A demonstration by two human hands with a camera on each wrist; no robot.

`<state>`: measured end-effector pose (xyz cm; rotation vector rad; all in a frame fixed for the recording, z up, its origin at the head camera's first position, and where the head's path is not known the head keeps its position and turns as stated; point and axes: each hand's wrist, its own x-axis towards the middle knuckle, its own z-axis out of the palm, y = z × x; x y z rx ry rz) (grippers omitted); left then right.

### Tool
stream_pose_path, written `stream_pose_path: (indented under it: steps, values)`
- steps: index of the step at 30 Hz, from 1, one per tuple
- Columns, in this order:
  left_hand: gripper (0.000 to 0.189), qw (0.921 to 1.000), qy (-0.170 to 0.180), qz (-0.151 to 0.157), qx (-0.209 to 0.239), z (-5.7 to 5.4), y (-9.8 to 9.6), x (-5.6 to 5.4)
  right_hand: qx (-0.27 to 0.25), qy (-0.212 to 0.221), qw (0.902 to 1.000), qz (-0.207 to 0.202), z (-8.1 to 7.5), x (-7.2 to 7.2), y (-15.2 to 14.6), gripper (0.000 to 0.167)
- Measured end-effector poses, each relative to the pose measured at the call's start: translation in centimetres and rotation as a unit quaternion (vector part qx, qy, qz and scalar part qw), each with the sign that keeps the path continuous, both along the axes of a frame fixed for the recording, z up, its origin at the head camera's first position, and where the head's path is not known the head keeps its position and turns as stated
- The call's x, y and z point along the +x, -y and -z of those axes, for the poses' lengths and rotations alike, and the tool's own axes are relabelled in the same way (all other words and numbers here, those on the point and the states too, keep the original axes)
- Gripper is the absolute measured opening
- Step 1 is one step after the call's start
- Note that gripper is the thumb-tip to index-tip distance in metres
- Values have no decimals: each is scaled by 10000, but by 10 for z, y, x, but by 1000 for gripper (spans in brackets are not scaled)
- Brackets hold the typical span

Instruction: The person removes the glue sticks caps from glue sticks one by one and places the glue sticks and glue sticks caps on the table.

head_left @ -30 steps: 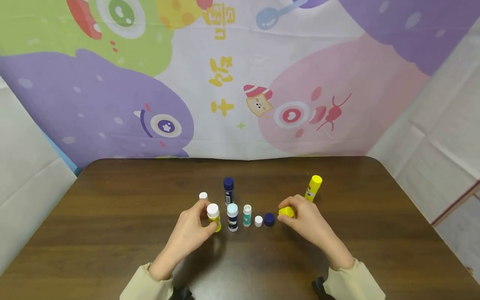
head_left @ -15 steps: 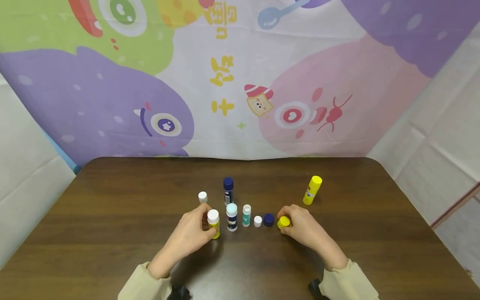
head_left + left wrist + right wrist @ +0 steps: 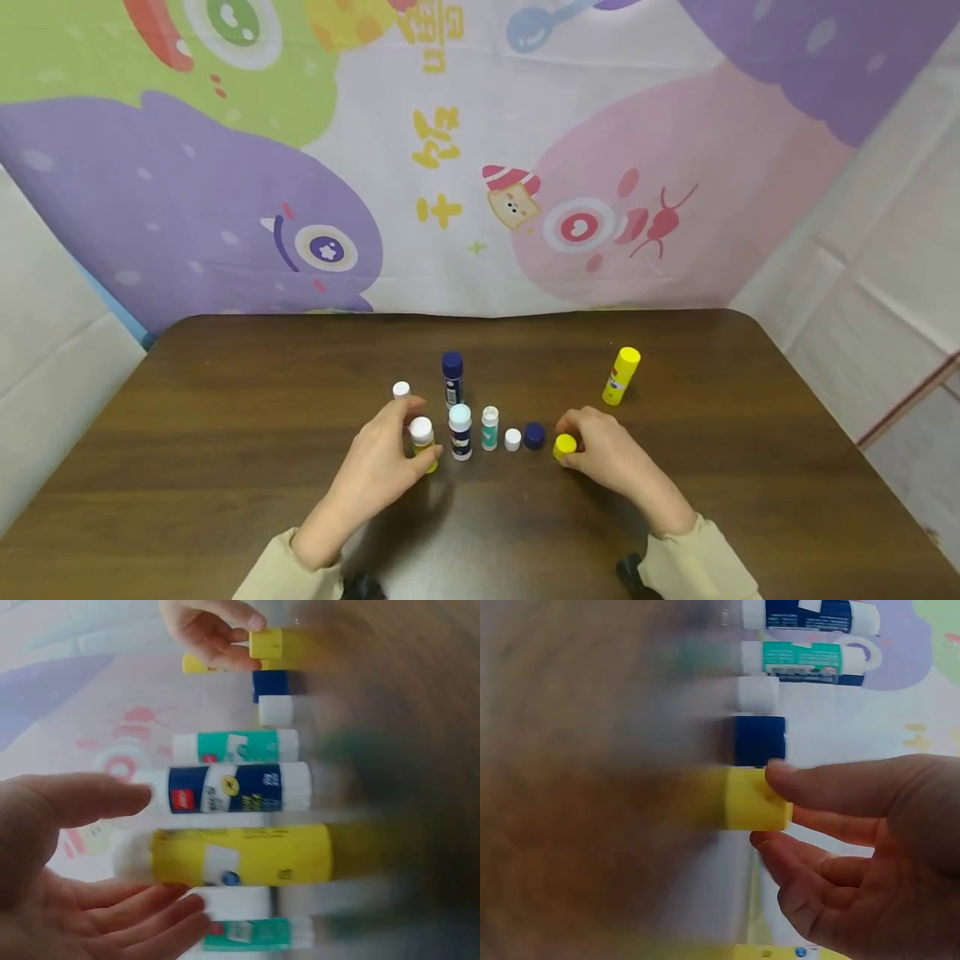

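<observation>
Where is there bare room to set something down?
Free: the brown wooden tabletop between the navy-capped glue stick and the yellow-capped glue stick. Crowded: the row from the white-topped yellow glue stick to the small yellow cap. Also free: the middle of that row's near side.

Head: forward, down. Wrists: near, sharing yellow cap [image 3: 751,801].
</observation>
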<state>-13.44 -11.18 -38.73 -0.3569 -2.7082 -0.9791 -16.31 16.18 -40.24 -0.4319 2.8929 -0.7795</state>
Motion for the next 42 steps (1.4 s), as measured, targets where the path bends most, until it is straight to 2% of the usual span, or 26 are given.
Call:
stream_pose_path:
  steps: [3,6,7,9,12,15,18,20,23,27,35,39,42]
  values:
    - [48,9962,-864,95,25,-11,-10,7,88,-54,9999,71,-7,3,-3,25]
    - [47,9850,-1689,345,102,-23,-25,14,86,-382,9992,128,-15,5,-8,24]
    - [46,9814,-1857,469,136,-27,-32,15,50,-535,9985,139,-18,6,-10,24]
    - [44,9778,-1962,709,216,-31,-47,18,-66,-866,9960,188,-24,6,-14,21]
    - [42,9803,-1728,900,327,-30,-74,21,-236,-1375,9897,304,-32,3,-21,18]
    - [39,9856,-1336,873,555,-25,-105,21,-352,-1832,9810,522,-40,-1,-31,14]
    - [35,9871,-1075,785,889,-20,-135,21,-505,-2212,9712,734,-47,-6,-40,12]
    - [34,9864,-907,757,1138,-18,-151,19,-591,-2407,9651,843,-51,-11,-47,11]
    - [32,9860,-481,676,1448,-15,-169,10,-695,-2532,9601,964,-54,-19,-55,11]
    - [29,9844,82,475,1692,-5,-184,-7,-671,-2426,9613,1119,-53,-27,-65,12]
    - [33,9774,679,-91,2002,13,-207,-48,-550,-1602,9806,985,-49,-41,-72,25]
    - [35,9778,860,-336,1884,24,-216,-65,-520,-1346,9848,965,-45,-46,-73,30]
    - [38,9772,1054,-361,1807,30,-223,-72,-533,-1260,9859,961,-43,-48,-75,31]
